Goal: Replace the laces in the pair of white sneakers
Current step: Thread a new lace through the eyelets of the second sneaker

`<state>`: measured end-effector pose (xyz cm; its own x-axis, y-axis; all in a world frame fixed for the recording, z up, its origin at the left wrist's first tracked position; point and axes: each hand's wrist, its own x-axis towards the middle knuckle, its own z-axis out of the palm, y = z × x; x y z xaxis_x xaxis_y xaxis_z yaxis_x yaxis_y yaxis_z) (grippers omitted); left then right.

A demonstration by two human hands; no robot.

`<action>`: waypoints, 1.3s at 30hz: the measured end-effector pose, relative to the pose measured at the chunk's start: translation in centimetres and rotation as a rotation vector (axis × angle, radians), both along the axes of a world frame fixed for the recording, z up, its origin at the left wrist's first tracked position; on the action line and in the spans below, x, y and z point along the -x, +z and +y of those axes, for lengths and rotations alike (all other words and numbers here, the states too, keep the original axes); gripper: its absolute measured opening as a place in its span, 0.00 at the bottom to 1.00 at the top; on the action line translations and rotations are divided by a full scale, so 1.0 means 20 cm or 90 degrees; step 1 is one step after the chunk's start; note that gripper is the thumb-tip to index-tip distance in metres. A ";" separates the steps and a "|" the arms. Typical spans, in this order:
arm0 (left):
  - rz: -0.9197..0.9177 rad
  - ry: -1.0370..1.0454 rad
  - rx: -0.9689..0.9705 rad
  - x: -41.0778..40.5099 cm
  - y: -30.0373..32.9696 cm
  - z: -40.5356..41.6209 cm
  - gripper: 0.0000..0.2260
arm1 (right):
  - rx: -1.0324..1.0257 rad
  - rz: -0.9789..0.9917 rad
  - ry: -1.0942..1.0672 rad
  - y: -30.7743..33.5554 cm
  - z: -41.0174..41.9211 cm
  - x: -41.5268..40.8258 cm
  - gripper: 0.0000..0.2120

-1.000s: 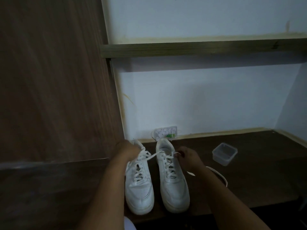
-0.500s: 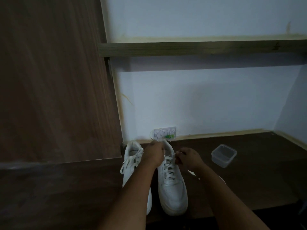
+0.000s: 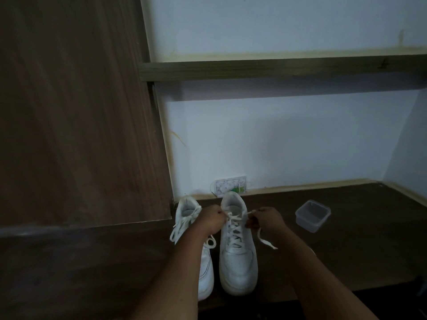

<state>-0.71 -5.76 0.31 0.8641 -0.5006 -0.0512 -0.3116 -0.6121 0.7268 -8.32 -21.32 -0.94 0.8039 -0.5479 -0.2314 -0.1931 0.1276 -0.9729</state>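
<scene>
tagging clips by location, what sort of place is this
Probably a room at home, at a built-in wooden desk: a shelf on a painted wall, a wall socket, and a small plastic tub.

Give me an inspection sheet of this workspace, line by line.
Surface: dark wooden desk.
Job's things: two white sneakers, left sneaker and right sneaker, side by side, toes toward the person; lace end trailing right.
Clutter: clear plastic container.
Hands: left hand and right hand each pinch a lace end of the right sneaker.
Cables: nothing seen.
Surroundings: white wall, wooden shelf, wood panel, wall socket.
</scene>
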 end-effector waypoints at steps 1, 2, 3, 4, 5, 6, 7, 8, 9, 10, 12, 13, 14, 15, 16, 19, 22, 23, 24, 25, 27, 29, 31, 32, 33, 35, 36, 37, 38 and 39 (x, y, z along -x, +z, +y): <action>-0.005 -0.002 0.001 -0.01 -0.01 0.01 0.09 | 0.007 0.002 -0.003 0.00 0.00 0.00 0.11; -0.033 -0.002 0.011 0.00 -0.01 0.02 0.09 | 0.027 0.008 0.000 0.01 0.01 0.01 0.11; -0.068 0.001 0.030 0.00 -0.01 0.01 0.09 | 0.053 0.014 0.010 0.02 0.01 0.02 0.10; -0.100 0.000 0.054 0.00 -0.01 0.01 0.09 | 0.081 0.017 0.029 0.02 0.01 0.02 0.10; -0.130 -0.005 0.074 0.00 0.00 0.00 0.08 | 0.112 0.021 0.055 0.03 0.01 0.03 0.10; -0.155 -0.010 0.079 0.00 0.00 -0.02 0.08 | 0.139 0.023 0.083 0.03 0.00 0.03 0.10; -0.174 -0.012 0.074 -0.01 0.00 -0.03 0.08 | 0.164 0.022 0.102 0.03 0.00 0.04 0.11; -0.184 -0.009 0.062 -0.02 0.00 -0.04 0.08 | 0.179 0.019 0.109 0.03 -0.01 0.04 0.11; -0.188 0.002 0.052 -0.04 0.00 -0.05 0.08 | 0.185 0.015 0.106 0.03 -0.01 0.04 0.12; -0.186 0.018 0.039 -0.06 -0.01 -0.06 0.08 | 0.185 0.012 0.099 0.02 -0.02 0.04 0.12; -0.185 0.043 0.002 -0.10 -0.03 -0.06 0.08 | 0.174 0.016 0.092 0.02 -0.02 0.04 0.11; -0.185 0.047 -0.013 -0.13 -0.05 -0.06 0.08 | 0.173 0.020 0.091 0.02 -0.02 0.04 0.11; -0.180 0.053 -0.017 -0.14 -0.06 -0.05 0.08 | 0.171 0.022 0.090 0.02 -0.02 0.04 0.11; -0.173 0.061 -0.008 -0.16 -0.07 -0.06 0.08 | 0.169 0.025 0.090 0.02 -0.02 0.03 0.11; -0.163 0.070 0.011 -0.17 -0.07 -0.06 0.08 | 0.163 0.028 0.089 0.02 -0.02 0.03 0.11; -0.154 0.069 0.051 -0.18 -0.09 -0.07 0.09 | 0.165 0.044 0.089 0.05 -0.03 0.04 0.10; -0.131 0.042 0.016 -0.17 -0.07 -0.06 0.06 | 0.237 0.062 0.077 0.05 -0.03 0.04 0.11; -0.121 0.033 -0.018 -0.17 -0.06 -0.06 0.07 | 0.234 0.065 0.078 0.04 -0.02 0.04 0.11; -0.112 0.026 -0.067 -0.15 -0.03 -0.06 0.08 | 0.205 0.068 0.082 0.05 -0.02 0.04 0.11; -0.101 0.025 -0.120 -0.14 0.00 -0.05 0.11 | 0.161 0.075 0.090 0.05 -0.01 0.04 0.11; -0.071 0.029 -0.219 -0.09 0.05 -0.03 0.14 | 0.066 0.108 0.124 0.08 0.01 0.05 0.13; -0.036 0.004 -0.292 -0.04 0.10 -0.01 0.15 | -0.048 0.122 0.155 0.10 0.02 0.06 0.15; -0.006 -0.047 -0.328 0.04 0.15 0.01 0.13 | -0.203 0.100 0.175 0.11 0.04 0.08 0.15; 0.008 -0.071 -0.333 0.07 0.17 0.00 0.13 | -0.260 0.090 0.187 0.12 0.04 0.07 0.15; 0.005 -0.094 -0.349 0.12 0.19 -0.01 0.14 | -0.291 0.091 0.210 0.14 0.06 0.08 0.14; 0.001 -0.107 -0.367 0.22 0.19 -0.02 0.14 | -0.305 0.108 0.275 0.17 0.12 0.10 0.13; 0.006 -0.114 -0.378 0.26 0.19 -0.02 0.14 | -0.288 0.118 0.299 0.18 0.16 0.10 0.12; 0.015 -0.123 -0.392 0.28 0.18 -0.02 0.13 | -0.255 0.128 0.303 0.19 0.19 0.11 0.11; 0.029 -0.126 -0.397 0.29 0.18 -0.01 0.13 | -0.209 0.123 0.279 0.19 0.23 0.10 0.11; 0.052 -0.127 -0.400 0.28 0.18 0.00 0.13 | -0.145 0.098 0.237 0.18 0.25 0.09 0.12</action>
